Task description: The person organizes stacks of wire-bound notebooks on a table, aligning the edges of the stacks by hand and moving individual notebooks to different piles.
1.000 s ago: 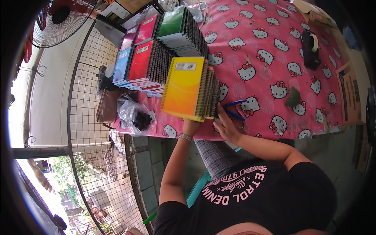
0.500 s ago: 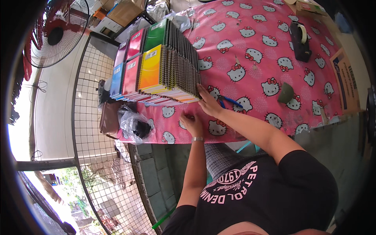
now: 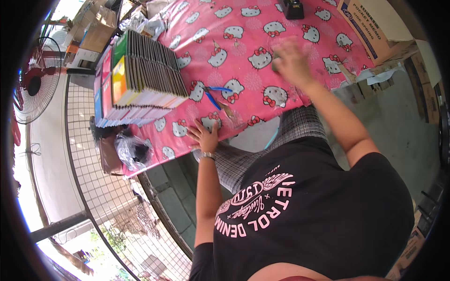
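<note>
My left hand (image 3: 205,139) lies flat near the front edge of the pink table cover, its fingers spread and holding nothing. Out over the table to the right, my right hand (image 3: 294,64) is smeared by motion. It is at a small dark green piece (image 3: 275,62), mostly covered by the fingers, and I cannot make out whether they grip it. Blue-handled pliers (image 3: 214,97) lie opened out between my hands. To the left stand stacks of spiral notebooks (image 3: 149,70), packed side by side, with red, green, yellow and blue covers.
A clear plastic bag (image 3: 133,151) with something dark inside sits at the table's left front corner, beside a brown pouch (image 3: 110,154). A black tape dispenser (image 3: 292,8) stands at the far side. An open cardboard box (image 3: 375,33) is at the right. A fan (image 3: 35,86) stands far left.
My right hand has left the notebook stack and reached right to the green piece. My left hand has opened out flat on the table. The whole view has shifted toward the right.
</note>
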Motion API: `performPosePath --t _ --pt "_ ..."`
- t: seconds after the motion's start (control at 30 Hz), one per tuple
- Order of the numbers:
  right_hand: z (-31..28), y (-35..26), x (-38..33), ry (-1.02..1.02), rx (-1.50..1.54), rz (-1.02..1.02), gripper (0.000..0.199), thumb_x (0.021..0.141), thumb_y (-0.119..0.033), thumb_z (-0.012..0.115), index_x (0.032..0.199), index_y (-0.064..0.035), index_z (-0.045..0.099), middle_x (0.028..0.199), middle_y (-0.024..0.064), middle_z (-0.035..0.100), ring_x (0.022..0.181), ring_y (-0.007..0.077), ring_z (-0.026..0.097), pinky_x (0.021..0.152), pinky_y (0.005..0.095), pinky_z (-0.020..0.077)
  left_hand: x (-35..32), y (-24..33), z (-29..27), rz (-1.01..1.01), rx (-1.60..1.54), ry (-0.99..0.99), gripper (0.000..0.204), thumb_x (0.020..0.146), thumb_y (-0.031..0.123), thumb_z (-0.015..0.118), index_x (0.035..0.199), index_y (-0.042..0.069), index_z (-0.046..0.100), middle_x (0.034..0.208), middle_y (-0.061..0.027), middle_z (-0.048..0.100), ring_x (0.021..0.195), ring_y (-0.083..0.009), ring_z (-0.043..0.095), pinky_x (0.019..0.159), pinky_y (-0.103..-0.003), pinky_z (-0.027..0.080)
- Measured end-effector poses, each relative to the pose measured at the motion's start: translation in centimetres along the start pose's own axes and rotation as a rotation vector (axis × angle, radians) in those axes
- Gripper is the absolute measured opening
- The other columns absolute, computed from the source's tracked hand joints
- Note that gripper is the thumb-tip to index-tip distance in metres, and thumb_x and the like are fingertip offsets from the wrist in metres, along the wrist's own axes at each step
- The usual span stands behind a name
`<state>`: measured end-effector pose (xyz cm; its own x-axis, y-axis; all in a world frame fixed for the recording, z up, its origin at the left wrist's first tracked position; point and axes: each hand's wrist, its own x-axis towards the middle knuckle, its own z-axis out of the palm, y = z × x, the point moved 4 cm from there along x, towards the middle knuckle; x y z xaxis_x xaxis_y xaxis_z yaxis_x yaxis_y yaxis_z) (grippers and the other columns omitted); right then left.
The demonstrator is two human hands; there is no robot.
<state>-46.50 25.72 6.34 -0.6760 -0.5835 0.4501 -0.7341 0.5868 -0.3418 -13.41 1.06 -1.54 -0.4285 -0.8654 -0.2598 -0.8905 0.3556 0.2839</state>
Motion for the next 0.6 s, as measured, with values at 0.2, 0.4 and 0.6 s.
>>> performPosePath --t 0.2,0.4,0.6 --pt "0.3 8.1 -5.7 -0.259 -0.451 0.207 0.064 0.094 -0.052 0.047 0.149 -0.0213 0.035 0.155 0.0113 0.032 0.143 0.0406 0.025 0.110 0.0706 0.0139 0.7 0.1 -0.5 -0.063 0.103 -0.125 0.109 0.079 0.075 0.053 0.156 0.023 -0.005 0.159 -0.0236 -0.013 0.144 -0.0469 -0.017 0.101 -0.078 -0.006" --pt "0.3 8.6 -6.0 -0.244 -0.417 0.228 0.063 0.093 -0.052 0.049 0.147 -0.0219 0.037 0.154 0.0107 0.033 0.142 0.0394 0.028 0.111 0.0686 0.0161 0.4 0.3 -0.2 -0.076 0.121 -0.161 0.107 0.081 0.076 0.050 0.156 0.024 -0.006 0.159 -0.0228 -0.016 0.144 -0.0459 -0.019 0.103 -0.076 -0.005" --pt "0.3 8.4 -5.8 -0.207 -0.374 0.196 0.063 0.093 -0.054 0.046 0.144 -0.0181 0.041 0.152 0.0125 0.035 0.141 0.0402 0.028 0.110 0.0705 0.0146 0.4 -0.1 -0.3 -0.085 0.104 -0.170 0.104 0.082 0.075 0.049 0.156 0.026 -0.006 0.159 -0.0221 -0.017 0.145 -0.0436 -0.020 0.103 -0.076 -0.006"
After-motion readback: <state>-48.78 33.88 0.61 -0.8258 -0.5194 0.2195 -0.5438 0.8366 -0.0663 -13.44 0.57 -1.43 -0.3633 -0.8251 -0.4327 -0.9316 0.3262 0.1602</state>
